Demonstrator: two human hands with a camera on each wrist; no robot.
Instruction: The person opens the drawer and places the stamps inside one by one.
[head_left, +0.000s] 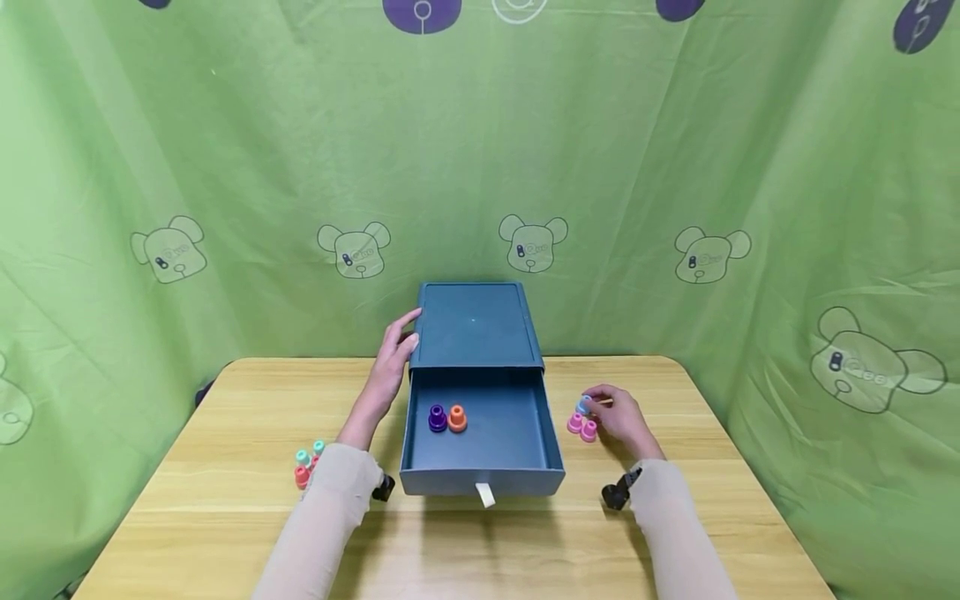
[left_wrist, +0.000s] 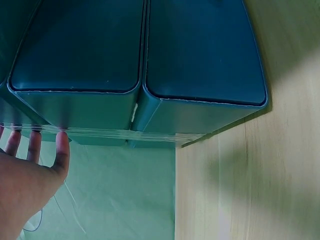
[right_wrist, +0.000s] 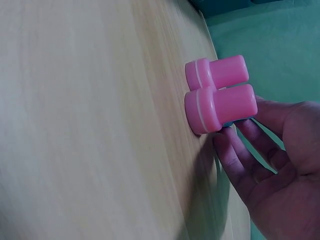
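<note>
A dark blue drawer box (head_left: 472,325) stands on the table with its drawer (head_left: 495,454) pulled out. Inside the drawer sit a purple peg (head_left: 437,419) and an orange peg (head_left: 457,419), side by side. My left hand (head_left: 385,372) rests its fairly straight fingers (left_wrist: 62,155) against the box's left side. To the right of the drawer, my right hand (head_left: 618,418) pinches a light blue peg (head_left: 584,405). Two pink pegs (right_wrist: 235,105) stand just in front of it, and in the right wrist view they hide most of the blue one.
Left of my left forearm stand teal pegs (head_left: 303,457) and red pegs (head_left: 302,477), partly covered by the sleeve. A white pull tab (head_left: 485,494) hangs from the drawer front. Green curtain (head_left: 622,167) surrounds the wooden table (head_left: 225,500) at the back and sides.
</note>
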